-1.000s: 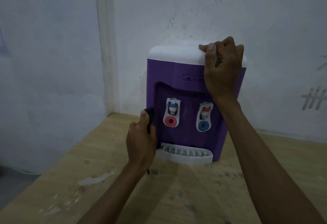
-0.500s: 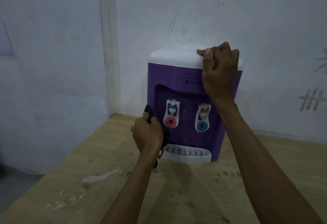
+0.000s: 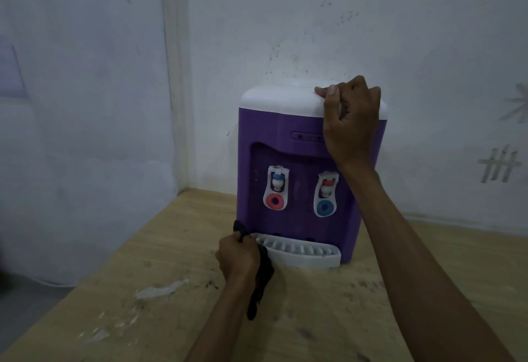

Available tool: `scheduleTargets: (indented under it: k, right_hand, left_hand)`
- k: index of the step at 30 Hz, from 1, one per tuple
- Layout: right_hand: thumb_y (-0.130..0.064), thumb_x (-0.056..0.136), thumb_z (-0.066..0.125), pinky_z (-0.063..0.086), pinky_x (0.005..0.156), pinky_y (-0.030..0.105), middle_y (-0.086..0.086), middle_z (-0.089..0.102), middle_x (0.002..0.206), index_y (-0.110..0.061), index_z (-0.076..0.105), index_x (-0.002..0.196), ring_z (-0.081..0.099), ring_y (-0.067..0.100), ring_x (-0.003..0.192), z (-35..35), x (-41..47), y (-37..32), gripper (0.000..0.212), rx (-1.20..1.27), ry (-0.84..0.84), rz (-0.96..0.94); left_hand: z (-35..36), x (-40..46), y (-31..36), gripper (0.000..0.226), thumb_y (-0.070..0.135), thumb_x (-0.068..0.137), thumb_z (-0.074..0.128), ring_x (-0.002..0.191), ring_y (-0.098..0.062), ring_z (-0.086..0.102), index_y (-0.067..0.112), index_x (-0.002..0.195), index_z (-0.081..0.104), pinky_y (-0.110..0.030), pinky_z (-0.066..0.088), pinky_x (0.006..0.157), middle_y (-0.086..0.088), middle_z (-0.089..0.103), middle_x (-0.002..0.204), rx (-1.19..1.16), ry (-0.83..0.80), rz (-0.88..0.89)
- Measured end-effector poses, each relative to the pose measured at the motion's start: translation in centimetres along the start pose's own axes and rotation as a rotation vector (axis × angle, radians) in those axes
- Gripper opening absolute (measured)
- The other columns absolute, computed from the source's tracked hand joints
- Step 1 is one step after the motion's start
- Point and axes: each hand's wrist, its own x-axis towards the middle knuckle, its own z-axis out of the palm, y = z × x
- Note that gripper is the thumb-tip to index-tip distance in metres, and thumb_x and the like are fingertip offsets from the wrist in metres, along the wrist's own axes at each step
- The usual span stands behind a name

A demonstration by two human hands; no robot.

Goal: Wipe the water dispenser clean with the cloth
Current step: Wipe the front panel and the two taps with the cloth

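While your right hand [image 3: 350,121] curled over white top [image 3: 283,101] of purple water dispenser [image 3: 285,138], gripping its front right edge, your left hand [image 3: 238,256] clutched black cloth [image 3: 261,278] at lower left corner, against left end of white drip tray [image 3: 303,253]. Cloth tail hung below fist onto wooden table [image 3: 171,247]. Dispenser stood upright near wall [image 3: 343,18], two taps facing you. Hands well apart.

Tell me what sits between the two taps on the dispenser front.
Nothing: in the head view only bare purple panel separates the left tap from the right tap.
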Motion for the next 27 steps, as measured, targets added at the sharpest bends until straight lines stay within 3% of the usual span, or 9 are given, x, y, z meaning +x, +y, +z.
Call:
scheduleTargets:
  k: [3,6,8,12,17,21,23,27]
  right_hand:
    - [-0.024,0.106,0.046,0.044,0.073,0.039,0.003,0.064,0.093,-0.015,0.08,0.103,0.043,0.013,0.091,0.1,-0.2,0.1,0.035,0.01,0.01,0.002]
    - [-0.025,0.106,0.046,0.044,0.073,0.037,0.003,0.065,0.095,-0.015,0.08,0.103,0.044,0.014,0.091,0.1,-0.1,0.1,0.036,0.006,0.004,0.003]
    - [-0.025,0.105,0.045,0.043,0.073,0.035,0.004,0.065,0.095,-0.014,0.08,0.103,0.045,0.016,0.091,0.1,-0.1,0.1,0.037,0.0,0.006,0.005]
    - [-0.024,0.106,0.046,0.043,0.072,0.036,0.004,0.065,0.095,-0.014,0.08,0.103,0.045,0.015,0.091,0.1,-0.1,0.1,0.035,0.003,0.01,0.0]
    - [-0.024,0.106,0.046,0.041,0.073,0.032,0.004,0.064,0.094,-0.015,0.08,0.104,0.045,0.015,0.091,0.1,-0.2,0.0,0.035,0.011,0.004,0.0]
    - [-0.023,0.106,0.046,0.039,0.073,0.032,0.004,0.065,0.093,-0.014,0.08,0.102,0.045,0.015,0.09,0.3,-0.2,0.1,0.035,0.006,0.018,-0.003]
    - [-0.022,0.105,0.047,0.039,0.073,0.032,0.004,0.065,0.093,-0.014,0.08,0.102,0.045,0.016,0.09,0.3,-0.1,0.1,0.034,0.004,0.024,-0.012]
    - [-0.022,0.105,0.047,0.034,0.074,0.026,0.003,0.065,0.094,-0.013,0.079,0.103,0.044,0.014,0.09,0.3,-0.1,0.0,0.034,-0.003,0.018,-0.014]
  left_hand:
    - [-0.1,0.3,1.8,0.026,0.013,0.103,0.049,0.068,-0.021,0.061,0.002,0.101,0.073,-0.028,0.041,0.053,-0.007,0.067,0.082,-0.08,0.034,0.068]
    - [0.0,0.4,3.1,0.031,0.016,0.101,0.049,0.077,-0.026,0.068,0.012,0.121,0.073,-0.03,0.05,0.062,-0.011,0.073,0.092,-0.107,0.064,0.175]
    - [0.1,0.2,2.5,0.033,0.017,0.102,0.049,0.074,-0.025,0.067,0.013,0.124,0.072,-0.029,0.048,0.06,-0.011,0.073,0.09,-0.101,0.062,0.18]
    - [-0.1,-0.3,0.0,0.03,0.017,0.105,0.048,0.066,-0.018,0.06,0.009,0.117,0.075,-0.027,0.042,0.051,-0.007,0.068,0.083,-0.083,0.001,0.027]
    - [-2.0,0.9,1.2,0.026,0.015,0.103,0.054,0.066,-0.016,0.058,0.015,0.118,0.075,-0.025,0.043,0.051,0.003,0.062,0.075,-0.177,-0.045,-0.083]
    - [-3.3,1.0,5.6,0.026,0.018,0.103,0.054,0.066,-0.014,0.061,0.032,0.092,0.073,-0.025,0.045,0.052,0.003,0.067,0.075,-0.22,-0.066,0.091]
    - [-3.9,1.2,8.6,0.029,0.019,0.103,0.055,0.067,-0.016,0.064,0.031,0.08,0.069,-0.025,0.048,0.054,0.0,0.07,0.076,-0.226,-0.071,0.195]
    - [-5.7,2.4,14.9,0.025,0.015,0.101,0.059,0.071,-0.016,0.066,0.03,0.085,0.072,-0.028,0.057,0.059,0.0,0.071,0.082,-0.285,-0.086,0.331]
